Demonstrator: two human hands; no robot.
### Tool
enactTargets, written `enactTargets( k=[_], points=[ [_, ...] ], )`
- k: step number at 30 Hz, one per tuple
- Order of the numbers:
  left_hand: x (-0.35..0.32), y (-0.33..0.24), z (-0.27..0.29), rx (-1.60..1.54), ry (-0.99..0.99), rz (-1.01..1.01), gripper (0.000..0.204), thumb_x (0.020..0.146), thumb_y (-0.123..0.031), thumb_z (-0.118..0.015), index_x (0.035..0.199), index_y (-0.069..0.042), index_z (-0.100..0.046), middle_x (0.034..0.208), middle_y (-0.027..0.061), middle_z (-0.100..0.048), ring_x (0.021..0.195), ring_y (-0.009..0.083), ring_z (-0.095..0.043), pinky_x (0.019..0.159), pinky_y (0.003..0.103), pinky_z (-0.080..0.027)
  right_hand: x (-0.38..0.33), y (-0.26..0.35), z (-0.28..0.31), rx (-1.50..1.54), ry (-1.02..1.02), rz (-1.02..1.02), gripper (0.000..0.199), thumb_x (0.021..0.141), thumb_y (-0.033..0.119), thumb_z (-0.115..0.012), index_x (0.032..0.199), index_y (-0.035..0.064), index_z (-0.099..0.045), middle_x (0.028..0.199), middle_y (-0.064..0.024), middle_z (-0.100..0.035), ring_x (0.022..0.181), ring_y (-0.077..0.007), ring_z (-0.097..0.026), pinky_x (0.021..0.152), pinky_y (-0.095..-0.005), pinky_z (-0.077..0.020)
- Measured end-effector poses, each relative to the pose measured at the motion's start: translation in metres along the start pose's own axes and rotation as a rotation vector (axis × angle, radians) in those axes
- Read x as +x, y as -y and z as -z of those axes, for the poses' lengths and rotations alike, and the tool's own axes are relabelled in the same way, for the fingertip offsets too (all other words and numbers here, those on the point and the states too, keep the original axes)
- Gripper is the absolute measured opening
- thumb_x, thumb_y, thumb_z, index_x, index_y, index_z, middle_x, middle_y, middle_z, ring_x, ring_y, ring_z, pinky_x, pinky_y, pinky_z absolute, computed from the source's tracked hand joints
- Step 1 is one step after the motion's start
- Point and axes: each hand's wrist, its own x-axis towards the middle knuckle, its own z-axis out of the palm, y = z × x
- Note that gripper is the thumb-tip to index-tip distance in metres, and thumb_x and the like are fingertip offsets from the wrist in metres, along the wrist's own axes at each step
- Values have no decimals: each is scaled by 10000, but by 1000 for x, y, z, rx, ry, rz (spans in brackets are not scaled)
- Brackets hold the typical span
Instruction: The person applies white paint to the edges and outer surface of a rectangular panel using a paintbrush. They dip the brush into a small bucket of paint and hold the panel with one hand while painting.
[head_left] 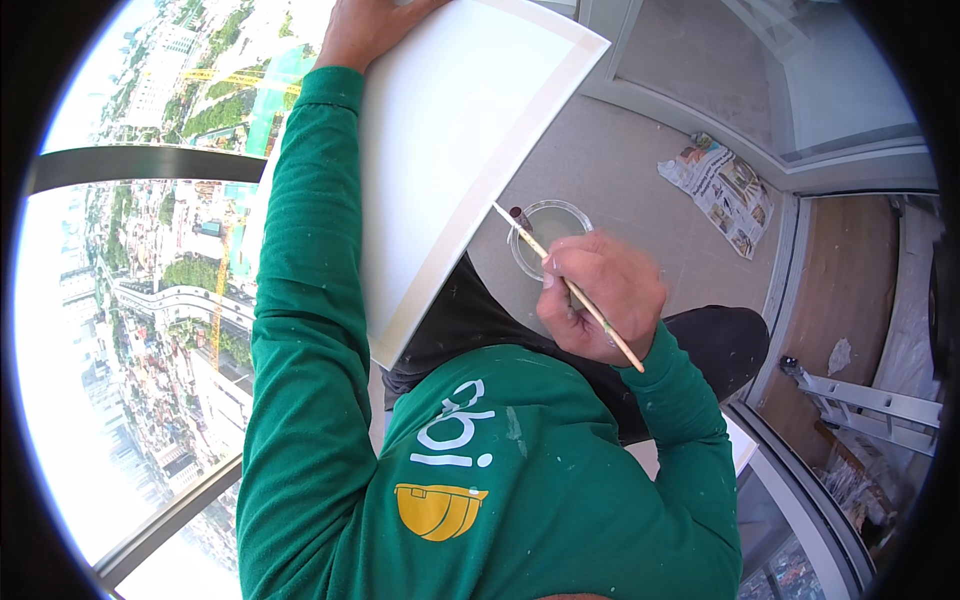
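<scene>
A flat white panel with a beige taped border along its edges leans tilted in front of me. My left hand grips its far left edge, with some fingers cut off by the picture's top. In my right hand is a slim paintbrush with a pale wooden handle, pinched between thumb and fingers. The brush's far end points at the panel's right border; whether it touches cannot be told. Below the brush stands a round clear container on the floor, a small dark reddish-brown piece at its left rim.
A printed newspaper sheet lies on the grey floor by a door frame. To the right are a metal ladder and plastic sheeting. Large windows on the left overlook a city far below. My dark-trousered leg is bent beside me.
</scene>
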Motion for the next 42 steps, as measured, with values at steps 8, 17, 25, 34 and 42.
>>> enactTargets(
  k=[8, 17, 25, 34, 42],
  points=[
    [1, 0, -1, 19, -16, -21, 449, 874, -406, -813, 1063, -3, -751, 1051, 160, -684, 976, 306, -669, 880, 428, -545, -5, 11, -8, 242, 107, -48, 228, 730, -68, -729, 933, -9, -642, 799, -110, -665, 648, -277, -681, 573, -348, -571],
    [-1, 0, -5, 63, -78, -51, 448, 859, -407, -825, 1056, -11, -758, 1000, 156, -690, 917, 303, -672, 826, 424, -552, -2, -5, 1, 47, -61, -64, 198, 770, -62, -721, 938, -7, -632, 828, -150, -671, 687, -314, -688, 635, -378, -592],
    [3, 4, -8, 88, -72, -71, 393, 843, -356, -847, 1024, -16, -771, 957, 140, -680, 841, 273, -651, 766, 409, -542, -6, 3, -4, 185, 22, -27, 241, 742, -58, -722, 962, -1, -639, 812, -125, -658, 678, -304, -681, 611, -376, -583],
    [2, 15, -13, 96, -61, -114, 462, 862, -482, -824, 1074, -73, -786, 962, 73, -671, 851, 212, -637, 788, 368, -549, 3, -27, 11, -21, -215, -101, 170, 822, -42, -702, 963, 30, -639, 803, -103, -685, 640, -239, -702, 584, -311, -569],
    [6, 36, -14, 23, 8, -21, 597, 833, -571, -829, 1086, -31, -794, 963, 63, -658, 871, 197, -637, 804, 365, -556, -18, -116, 30, 82, -189, -639, 76, 877, 49, -663, 936, 3, -679, 783, -100, -724, 695, -183, -720, 641, -295, -564]
  ],
)
